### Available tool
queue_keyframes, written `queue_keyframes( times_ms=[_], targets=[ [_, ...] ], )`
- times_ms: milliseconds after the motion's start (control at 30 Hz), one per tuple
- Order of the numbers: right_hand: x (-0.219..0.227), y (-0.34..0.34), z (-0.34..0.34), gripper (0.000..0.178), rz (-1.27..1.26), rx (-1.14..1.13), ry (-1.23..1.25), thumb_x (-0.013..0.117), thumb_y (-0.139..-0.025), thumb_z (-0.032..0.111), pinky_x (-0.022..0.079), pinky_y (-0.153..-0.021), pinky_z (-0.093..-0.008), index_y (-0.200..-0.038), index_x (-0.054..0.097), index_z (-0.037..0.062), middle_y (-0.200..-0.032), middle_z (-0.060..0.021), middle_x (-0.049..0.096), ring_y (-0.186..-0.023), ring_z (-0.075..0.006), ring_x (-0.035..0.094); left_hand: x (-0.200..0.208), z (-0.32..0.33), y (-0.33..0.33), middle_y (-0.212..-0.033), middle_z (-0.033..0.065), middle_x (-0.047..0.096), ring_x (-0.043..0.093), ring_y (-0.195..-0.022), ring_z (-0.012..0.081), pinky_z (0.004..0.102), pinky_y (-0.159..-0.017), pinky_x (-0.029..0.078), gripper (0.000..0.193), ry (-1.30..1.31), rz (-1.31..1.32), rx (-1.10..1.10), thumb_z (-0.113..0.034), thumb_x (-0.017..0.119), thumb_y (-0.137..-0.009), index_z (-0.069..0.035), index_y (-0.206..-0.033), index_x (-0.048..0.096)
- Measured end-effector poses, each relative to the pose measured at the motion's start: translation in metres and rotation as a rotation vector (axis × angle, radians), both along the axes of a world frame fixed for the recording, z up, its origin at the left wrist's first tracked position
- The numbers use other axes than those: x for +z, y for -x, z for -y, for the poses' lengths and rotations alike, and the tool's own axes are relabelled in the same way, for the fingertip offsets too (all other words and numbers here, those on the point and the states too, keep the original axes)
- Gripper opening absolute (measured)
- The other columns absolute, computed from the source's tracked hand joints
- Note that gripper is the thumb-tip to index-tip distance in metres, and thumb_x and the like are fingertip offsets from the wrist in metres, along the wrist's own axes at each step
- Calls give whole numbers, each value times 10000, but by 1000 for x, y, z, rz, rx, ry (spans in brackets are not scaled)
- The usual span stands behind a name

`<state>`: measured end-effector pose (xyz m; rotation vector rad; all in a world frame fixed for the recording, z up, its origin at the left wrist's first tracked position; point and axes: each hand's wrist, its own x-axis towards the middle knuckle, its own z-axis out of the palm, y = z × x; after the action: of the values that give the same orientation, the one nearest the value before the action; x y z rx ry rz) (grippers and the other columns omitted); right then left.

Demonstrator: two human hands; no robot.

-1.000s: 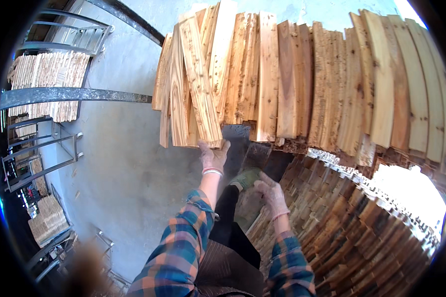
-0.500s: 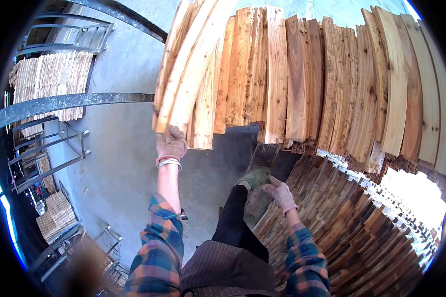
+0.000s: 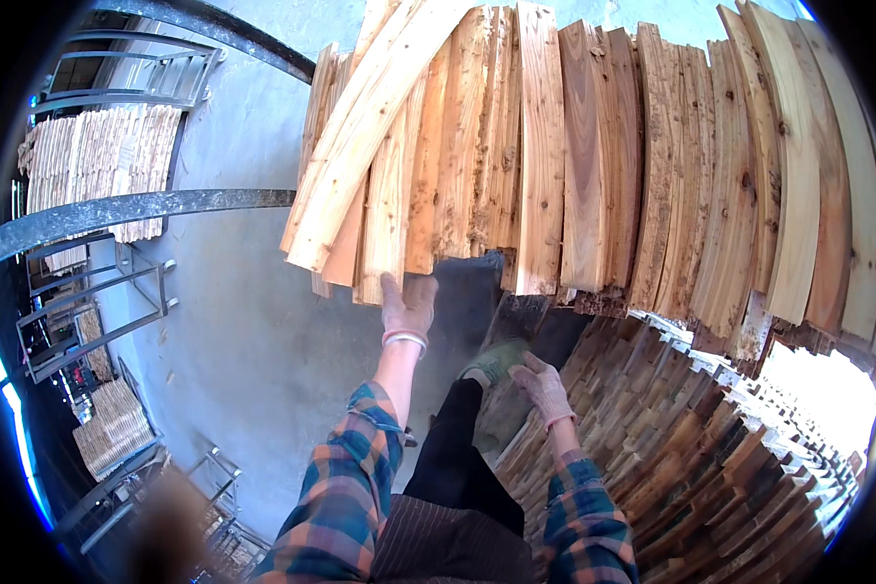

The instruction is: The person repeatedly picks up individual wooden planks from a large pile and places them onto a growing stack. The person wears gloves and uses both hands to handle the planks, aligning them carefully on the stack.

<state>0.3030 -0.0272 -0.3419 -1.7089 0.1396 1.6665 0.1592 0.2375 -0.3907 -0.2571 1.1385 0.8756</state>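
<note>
A row of long wooden boards [image 3: 540, 156] lies side by side across the far part of the view, with ragged near ends. My left hand [image 3: 409, 310], in a pale knit glove, is at the near end of a light board [image 3: 384, 229]; its thumb is on the board and the other fingers are partly hidden by the board ends. One pale board [image 3: 370, 146] rests slantwise over its neighbours on the left. My right hand [image 3: 543, 391], also gloved, hangs near my green shoe [image 3: 504, 358], fingers loosely apart and holding nothing.
A large stack of wood pieces [image 3: 642, 428] rises at the lower right. Dark metal bars [image 3: 146, 206] run in from the left. Beyond them, metal racks [image 3: 97, 321] and bundled boards [image 3: 102, 161] stand on the grey floor [image 3: 234, 321].
My left hand has moved right, from the leftmost boards to another board end. The pale top board now lies more slanted, its near end further left. My right hand has barely shifted.
</note>
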Motion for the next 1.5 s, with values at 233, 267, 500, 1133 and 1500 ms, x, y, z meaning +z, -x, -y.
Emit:
queue_keyframes(
  times_ms=[233, 267, 500, 1133, 1500],
  targets=[
    [-10, 1, -25, 628, 134, 67, -78, 678, -873, 138, 473, -901, -251, -1427, 429, -21, -1317, -116, 591, -1069, -145, 600, 94, -53, -7, -861, 85, 655, 649, -806, 213, 284, -704, 588, 427, -71, -18, 87, -409, 479, -994, 3, -1015, 587],
    [-2, -5, -26, 629, 145, 119, -60, 678, -872, 139, 470, -913, -254, -1427, 430, -19, -1324, -119, 588, -1085, -152, 599, 117, -70, -8, -876, 78, 639, 635, -842, 191, 264, -715, 579, 412, -86, 9, 68, -377, 419, -1024, 4, -1037, 575],
    [-6, -13, 3, 664, 235, 181, -14, 698, -843, 146, 448, -967, -268, -1419, 426, -43, -1344, -147, 573, -1144, -177, 593, 176, -125, -4, -961, 138, 650, 596, -869, 211, 301, -696, 489, 411, -399, -521, -323, -373, 508, -996, 27, -1079, 557],
    [-10, 105, -246, 438, -104, -234, -645, 708, -838, 237, 497, -847, -317, -1189, 615, -7, -1060, -166, 675, -925, -235, 664, 85, -183, -72, -1541, 244, 261, 314, -1386, 421, 495, -1096, 297, 974, -1279, -2166, -1586, -594, 646, -786, -170, -1545, 208],
    [14, 73, -227, 446, 640, 128, -459, 625, -871, 288, 486, -928, -442, -1203, 606, -11, -1102, -260, 641, -1023, -396, 623, 139, -211, 32, -1510, 137, 368, 414, -1351, 309, 398, -1101, 370, 750, -987, -1441, -1137, -435, 594, -892, -98, -1493, 297]
  ],
)
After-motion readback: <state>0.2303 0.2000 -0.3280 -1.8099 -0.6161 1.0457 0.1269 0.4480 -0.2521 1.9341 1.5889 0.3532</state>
